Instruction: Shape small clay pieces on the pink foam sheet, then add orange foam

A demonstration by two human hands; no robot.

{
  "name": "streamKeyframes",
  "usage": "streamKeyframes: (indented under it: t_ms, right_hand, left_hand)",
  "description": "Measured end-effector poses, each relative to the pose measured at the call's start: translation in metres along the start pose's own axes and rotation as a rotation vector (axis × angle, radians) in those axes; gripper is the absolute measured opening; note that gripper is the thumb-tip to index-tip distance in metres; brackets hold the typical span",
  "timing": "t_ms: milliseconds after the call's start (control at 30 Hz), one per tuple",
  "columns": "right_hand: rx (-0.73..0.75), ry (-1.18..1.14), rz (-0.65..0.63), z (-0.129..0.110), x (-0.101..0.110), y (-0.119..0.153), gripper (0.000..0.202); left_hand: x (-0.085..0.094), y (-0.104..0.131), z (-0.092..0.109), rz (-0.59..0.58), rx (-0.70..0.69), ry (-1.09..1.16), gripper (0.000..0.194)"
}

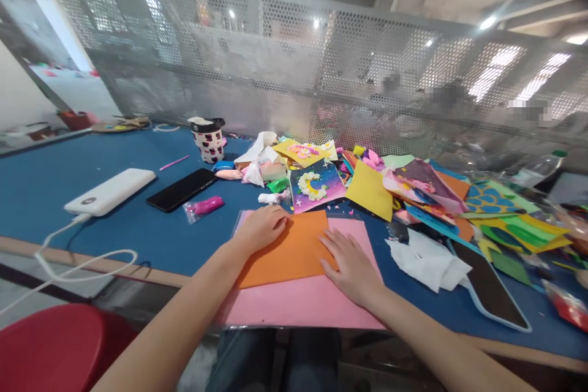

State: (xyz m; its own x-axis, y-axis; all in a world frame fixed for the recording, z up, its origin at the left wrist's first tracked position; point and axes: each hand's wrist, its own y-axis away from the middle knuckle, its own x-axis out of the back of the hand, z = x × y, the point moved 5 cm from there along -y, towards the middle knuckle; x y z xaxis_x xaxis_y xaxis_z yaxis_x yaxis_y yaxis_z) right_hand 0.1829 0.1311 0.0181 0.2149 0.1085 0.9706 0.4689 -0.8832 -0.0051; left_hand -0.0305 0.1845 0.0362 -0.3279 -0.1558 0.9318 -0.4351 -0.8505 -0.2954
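An orange sheet (289, 251) lies on a larger pink sheet (294, 306) at the table's front edge. My left hand (264, 228) rests on the orange sheet's upper left part, its fingers bent and close together, and whether anything is under them is hidden. On the right, my right hand (351, 260) lies with fingers spread, the fingertips over the orange sheet's right edge and the palm above the pink sheet. Just behind the sheets is a blue and purple card (328, 187) with a yellow moon and white flowers.
White power bank (110, 192) with a cable, black phone (181, 190), pink packet (204, 207) and patterned cup (209, 142) stand left. Coloured cards (370, 190), tissue (427, 257) and another phone (489, 285) lie right. A perforated metal screen (275, 73) rises behind.
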Motion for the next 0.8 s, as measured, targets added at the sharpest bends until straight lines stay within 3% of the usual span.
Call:
streamKeyframes:
  t_ms: [600,733,800]
  right_hand:
    - [0.008,-0.007,0.037,0.0,0.002,0.003,0.05]
    - [0.059,0.106,0.032,-0.013,0.019,-0.004,0.047]
    - [0.059,0.19,0.017,-0.023,0.03,-0.016,0.036]
  left_hand:
    - [-0.001,-0.009,0.001,0.045,-0.022,0.031,0.025]
    - [-0.002,-0.008,0.004,0.054,0.008,0.007,0.023]
    - [-0.002,-0.007,0.009,0.052,0.014,-0.004,0.02]
